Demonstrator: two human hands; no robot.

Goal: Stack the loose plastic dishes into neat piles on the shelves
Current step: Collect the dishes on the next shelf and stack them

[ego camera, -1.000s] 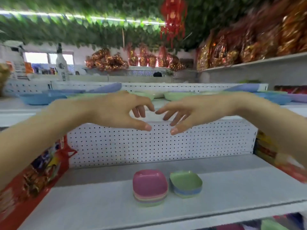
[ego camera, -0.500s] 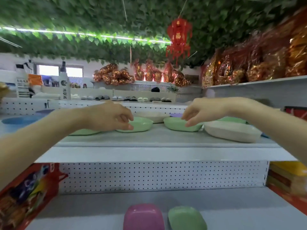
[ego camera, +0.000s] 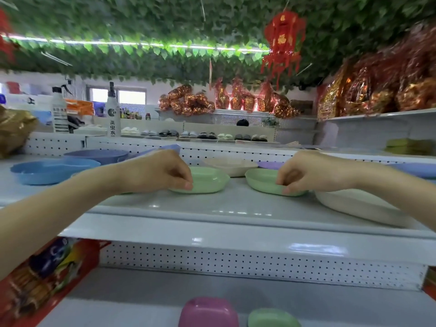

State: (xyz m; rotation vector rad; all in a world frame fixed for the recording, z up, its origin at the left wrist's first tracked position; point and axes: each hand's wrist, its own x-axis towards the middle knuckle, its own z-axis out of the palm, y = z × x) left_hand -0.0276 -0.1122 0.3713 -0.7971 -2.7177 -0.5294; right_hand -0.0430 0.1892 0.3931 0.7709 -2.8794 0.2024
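Head view: left hand [ego camera: 155,171] and right hand [ego camera: 309,172] pinch empty green dishes [ego camera: 208,181] [ego camera: 260,179] (one apiece).

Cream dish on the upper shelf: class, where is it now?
The cream dish sits centrally on the upper shelf in the head view, behind the gap between the left green dish and the right green dish.

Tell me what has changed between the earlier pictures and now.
Both hands went up from mid-air to the upper shelf. The left hand now pinches the rim of the left green dish, the right hand that of the right green dish. Both dishes remain on the shelf; the pink pile and green pile below are unmoved.
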